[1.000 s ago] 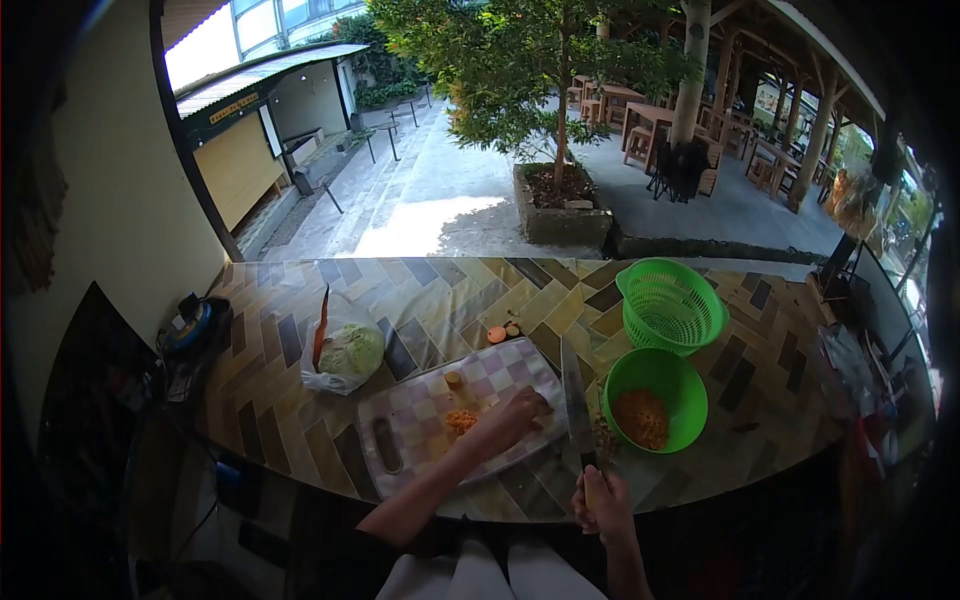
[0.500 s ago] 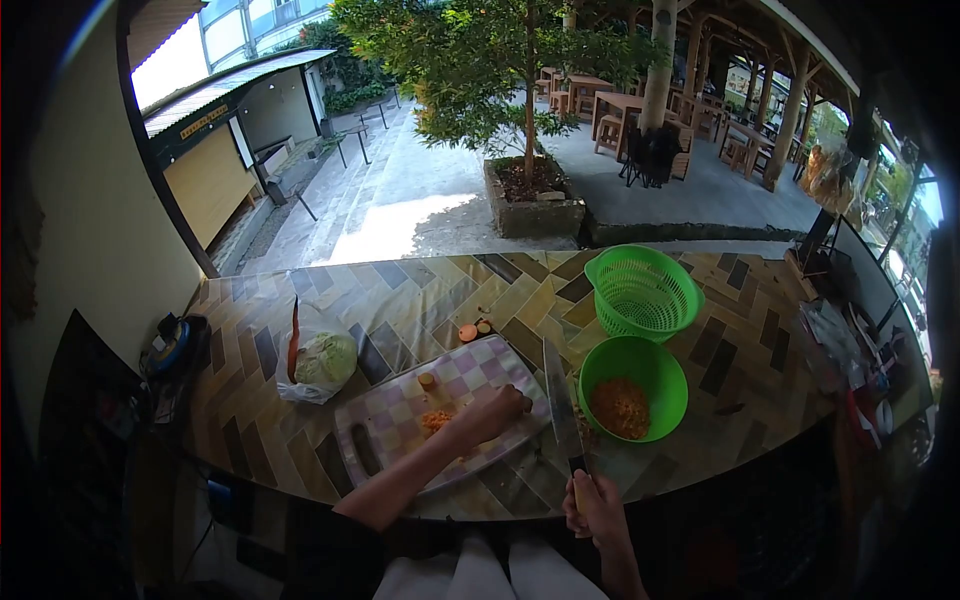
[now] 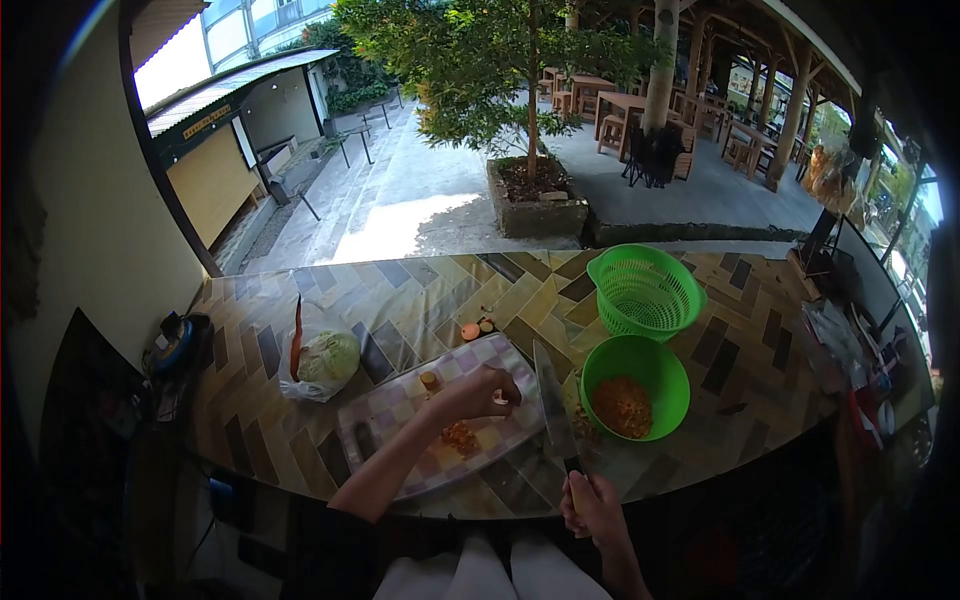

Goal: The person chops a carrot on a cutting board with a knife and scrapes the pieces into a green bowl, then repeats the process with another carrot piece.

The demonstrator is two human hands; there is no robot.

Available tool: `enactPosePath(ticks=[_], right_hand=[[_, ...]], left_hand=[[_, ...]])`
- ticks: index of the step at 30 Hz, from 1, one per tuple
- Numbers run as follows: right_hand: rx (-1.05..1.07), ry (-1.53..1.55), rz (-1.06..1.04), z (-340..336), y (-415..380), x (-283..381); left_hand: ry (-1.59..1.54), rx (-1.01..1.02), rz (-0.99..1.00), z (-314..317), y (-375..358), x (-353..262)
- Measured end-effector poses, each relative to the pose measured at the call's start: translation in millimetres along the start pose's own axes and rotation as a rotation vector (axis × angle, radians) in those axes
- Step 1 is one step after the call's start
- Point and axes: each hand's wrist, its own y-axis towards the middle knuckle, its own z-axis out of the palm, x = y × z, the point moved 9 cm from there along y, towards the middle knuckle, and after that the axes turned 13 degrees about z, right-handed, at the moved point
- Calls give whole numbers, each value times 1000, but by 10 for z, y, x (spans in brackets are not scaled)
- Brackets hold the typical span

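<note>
My right hand [image 3: 594, 508] grips the handle of a large kitchen knife [image 3: 556, 410], its blade pointing away from me, between the cutting board and the green bowl. Above the pink-and-white checkered cutting board [image 3: 375, 412], my left hand [image 3: 482, 392] has its fingers curled together; whatever is in them is too small to name. Chopped orange bits [image 3: 460, 438], apparently carrot, lie on the board below my left wrist. Farther back on it is a short carrot stub [image 3: 429, 381]. The green bowl [image 3: 676, 400] holds more finely chopped orange pieces [image 3: 622, 405].
Behind the bowl stands a green colander [image 3: 650, 285]. A cabbage [image 3: 328, 357] in a plastic bag sits at the left with a long carrot [image 3: 297, 335] beside it. Round orange pieces [image 3: 471, 331] lie beyond the board. Assorted items [image 3: 860, 350] crowd the table's right end.
My left hand has moved slightly left and away from me, uncovering more of the chopped bits. The knife has shifted only a little, staying in my right hand.
</note>
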Motion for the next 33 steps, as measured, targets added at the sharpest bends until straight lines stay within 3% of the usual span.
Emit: enactPosePath(ticks=[10,13,16,22,28,33], right_hand=[[7,-17,17,34,4,17],[0,-19,13,43,5,22],[3,-13,4,51,23,7],[24,-17,4,25,24,-27],[4,1,17,29,29,-25],[-10,-34,46,72,44,-24]], left_hand=[[-123,86,-41,108,-113,13],[-36,162,-84,122,-67,-46],[27,177,-6,173,-51,-38],[53,-27,-83,-8,-99,-55],[55,-29,17,-4,-176,-86],[4,15,-44,90,-170,39]])
